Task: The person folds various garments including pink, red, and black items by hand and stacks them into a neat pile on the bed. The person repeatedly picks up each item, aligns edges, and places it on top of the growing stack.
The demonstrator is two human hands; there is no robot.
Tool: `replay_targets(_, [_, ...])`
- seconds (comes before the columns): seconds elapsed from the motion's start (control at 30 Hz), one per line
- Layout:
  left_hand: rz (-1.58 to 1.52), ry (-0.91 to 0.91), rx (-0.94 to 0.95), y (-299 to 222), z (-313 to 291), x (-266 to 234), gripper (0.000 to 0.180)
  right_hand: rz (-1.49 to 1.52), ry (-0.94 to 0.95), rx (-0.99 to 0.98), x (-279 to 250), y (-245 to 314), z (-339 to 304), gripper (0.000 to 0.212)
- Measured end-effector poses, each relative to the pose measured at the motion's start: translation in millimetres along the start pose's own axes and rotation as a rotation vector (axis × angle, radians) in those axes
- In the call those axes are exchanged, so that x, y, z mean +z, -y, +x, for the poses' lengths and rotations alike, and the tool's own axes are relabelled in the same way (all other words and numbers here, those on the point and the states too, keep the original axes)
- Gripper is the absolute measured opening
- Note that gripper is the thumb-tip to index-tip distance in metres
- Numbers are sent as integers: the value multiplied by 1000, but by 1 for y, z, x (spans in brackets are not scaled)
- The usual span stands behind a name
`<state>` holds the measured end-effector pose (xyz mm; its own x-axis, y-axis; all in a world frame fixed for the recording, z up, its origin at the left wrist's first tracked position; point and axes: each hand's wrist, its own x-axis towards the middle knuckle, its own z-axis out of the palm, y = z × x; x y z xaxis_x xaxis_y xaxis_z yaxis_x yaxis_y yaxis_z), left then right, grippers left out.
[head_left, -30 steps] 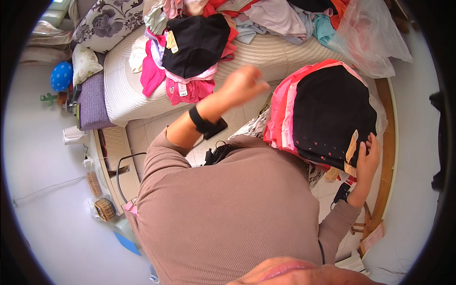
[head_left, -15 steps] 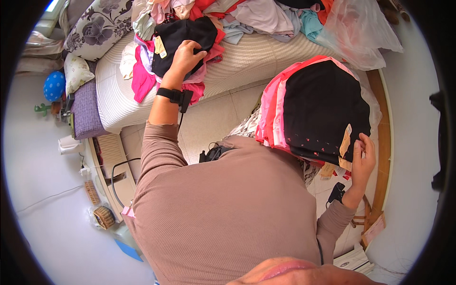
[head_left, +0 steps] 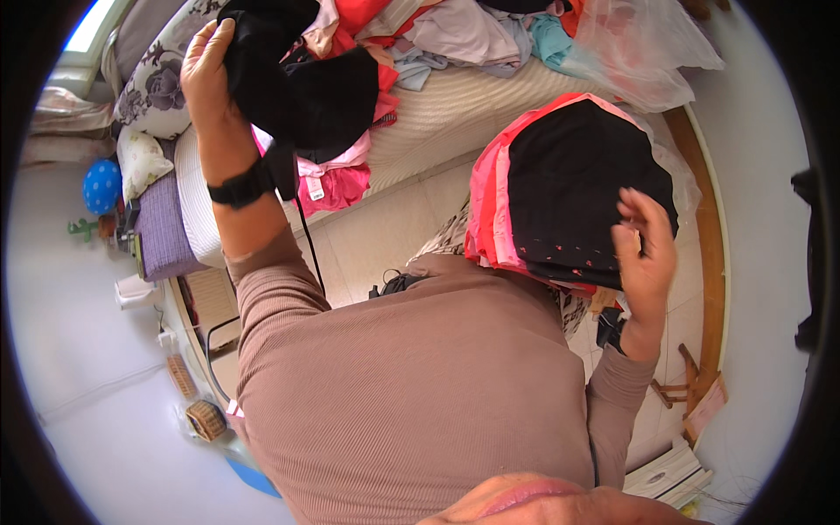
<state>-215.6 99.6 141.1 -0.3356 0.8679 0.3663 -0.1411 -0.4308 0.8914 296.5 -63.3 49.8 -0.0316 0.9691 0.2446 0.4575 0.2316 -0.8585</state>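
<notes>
My left hand [head_left: 206, 70] pinches the edge of a black garment [head_left: 319, 105] and lifts it above the heap on the couch. The garment hangs down to the right of my fingers. Beneath it, pink pieces [head_left: 337, 185] show, one with a white tag. Over the near right part of a stack of garments, my right hand [head_left: 646, 254] is open, its fingers slightly blurred. A black piece with small red marks [head_left: 577, 188] tops this stack, with pink and red layers [head_left: 488, 201] along its left side. Whether my right fingertips touch the cloth I cannot tell.
The couch [head_left: 455, 114] has a pale ribbed cover. Along its back lie a heap of mixed clothes [head_left: 468, 35] and a clear plastic bag [head_left: 634, 48]. Cushions [head_left: 144, 153] and a blue dotted balloon [head_left: 102, 186] are at the left. A wooden stool [head_left: 678, 385] stands low right.
My left hand has moved left and up, raising the black garment from the heap. My right hand has shifted inward over the stack, and the tan tag there no longer shows.
</notes>
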Motion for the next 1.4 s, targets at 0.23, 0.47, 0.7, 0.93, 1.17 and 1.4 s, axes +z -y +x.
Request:
replay_targets(0.23, [-158,88,122,-26,-121,127,23,-68,79,-500,78,41,52,87])
replay_targets(0.47, [667,15,935,3,-163,142,46,250,112,-568,40,37,22,48])
replay_targets(0.7, [621,150,1354,15,-126,193,36,544,-92,-20,-44,41,-25,25])
replay_targets(0.93, [551,1053,-28,96,-173,270,54,266,-429,616,-80,-95,-37,30])
replay_targets(1.17, [520,1430,328,95,-228,202,50,-54,-360,593,-75,-131,-70,44])
replay_targets(1.4, [474,1421,381,94,-231,191,21,-159,-469,478,-70,-115,-70,50])
